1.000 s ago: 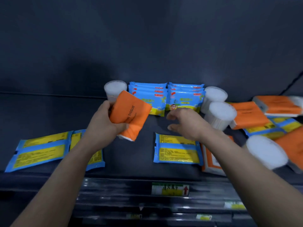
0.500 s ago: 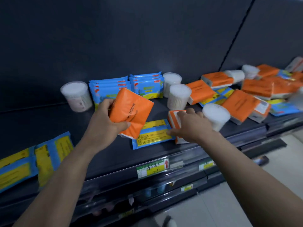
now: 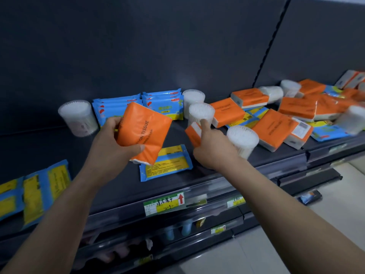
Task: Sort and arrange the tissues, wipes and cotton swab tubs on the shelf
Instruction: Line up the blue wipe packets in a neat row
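Observation:
My left hand (image 3: 112,143) grips an orange tissue pack (image 3: 144,133) above the dark shelf (image 3: 122,184). My right hand (image 3: 213,147) holds a second, smaller-looking orange tissue pack (image 3: 192,133), tilted up off the shelf beside a cotton swab tub (image 3: 244,140). Blue wipe packs (image 3: 158,101) stand in rows at the back, with swab tubs at their left (image 3: 78,117) and right (image 3: 200,113). One blue and yellow wipe pack (image 3: 167,164) lies flat under my left hand.
A jumble of orange tissue packs (image 3: 276,131), wipes and tubs covers the shelf's right part. More flat wipe packs (image 3: 35,190) lie at the far left. Price tags (image 3: 164,204) line the shelf's front edge; lower shelves and pale floor lie below.
My right hand has closed on the second orange pack and lifted its end off the shelf. The view has swung to the right. My left hand still holds its pack.

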`<state>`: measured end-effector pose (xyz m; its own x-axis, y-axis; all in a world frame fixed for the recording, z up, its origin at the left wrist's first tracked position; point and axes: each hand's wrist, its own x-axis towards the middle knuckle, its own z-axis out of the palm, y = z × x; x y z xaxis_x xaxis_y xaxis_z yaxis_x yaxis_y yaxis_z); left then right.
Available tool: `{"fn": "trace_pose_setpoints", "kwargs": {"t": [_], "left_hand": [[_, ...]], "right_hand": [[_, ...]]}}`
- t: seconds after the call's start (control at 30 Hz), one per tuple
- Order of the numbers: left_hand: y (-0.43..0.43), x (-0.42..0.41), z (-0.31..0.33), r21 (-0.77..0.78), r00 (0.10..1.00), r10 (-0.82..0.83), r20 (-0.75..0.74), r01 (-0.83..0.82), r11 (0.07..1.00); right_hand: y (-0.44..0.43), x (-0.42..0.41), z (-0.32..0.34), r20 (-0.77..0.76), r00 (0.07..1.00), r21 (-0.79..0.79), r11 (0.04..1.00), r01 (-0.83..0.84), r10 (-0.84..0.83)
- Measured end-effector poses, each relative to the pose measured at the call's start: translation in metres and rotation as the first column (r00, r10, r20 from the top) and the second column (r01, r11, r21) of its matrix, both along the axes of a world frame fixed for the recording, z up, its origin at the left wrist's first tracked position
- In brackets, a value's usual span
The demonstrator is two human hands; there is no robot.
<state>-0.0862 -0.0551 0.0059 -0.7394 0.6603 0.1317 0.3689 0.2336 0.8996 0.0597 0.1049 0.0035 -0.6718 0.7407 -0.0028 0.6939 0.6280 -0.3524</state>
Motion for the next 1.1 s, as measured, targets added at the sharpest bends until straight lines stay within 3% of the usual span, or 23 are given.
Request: {"fn": "trace_pose_setpoints", "kwargs": {"t": [0.07, 0.17, 0.3, 0.43, 0.67, 0.73, 0.87, 0.97, 1.1], "left_hand": [[0.002, 0.009, 0.009, 0.024, 0.999, 0.030, -0.016, -0.030, 0.999], [0.012, 0.024, 0.023, 0.089, 0.999, 0.037, -0.015, -0.035, 0.995], [0.044, 0.054, 0.039, 0.158, 0.999, -0.012, -0.039, 0.018, 0.987], [0.092, 0.099, 0.053, 0.206, 0.991, -0.114, -0.068, 0.126, 0.970], [0.197, 0.201, 0.046, 0.143, 0.931, -0.361, -0.056, 0.365, 0.920], [0.224, 0.232, 0.041, 0.137, 0.898, -0.438, -0.041, 0.439, 0.888], [0.276, 0.286, 0.037, 0.103, 0.833, -0.551, 0.051, 0.545, 0.832], [0.313, 0.314, 0.034, 0.124, 0.790, -0.601, 0.120, 0.589, 0.799], [0.365, 0.336, 0.031, 0.118, 0.772, -0.628, 0.096, 0.618, 0.777]], "right_hand": [[0.010, 0.011, 0.018, -0.225, 0.974, -0.154, 0.987, -0.042, 0.006], [0.031, 0.034, 0.043, -0.530, 0.845, -0.459, 0.864, -0.209, -0.077], [0.066, 0.078, 0.060, -0.654, 0.744, -0.559, 0.749, -0.355, -0.136], [0.095, 0.140, 0.066, -0.674, 0.705, -0.581, 0.749, -0.320, -0.221], [0.144, 0.273, 0.056, -0.667, 0.629, -0.672, 0.687, -0.277, -0.399], [0.160, 0.312, 0.053, -0.653, 0.614, -0.668, 0.719, -0.193, -0.442], [0.190, 0.379, 0.049, -0.641, 0.484, -0.624, 0.772, 0.122, -0.595], [0.211, 0.416, 0.045, -0.654, 0.427, -0.596, 0.773, 0.218, -0.624], [0.242, 0.450, 0.039, -0.651, 0.403, -0.545, 0.766, 0.343, -0.643]]}}
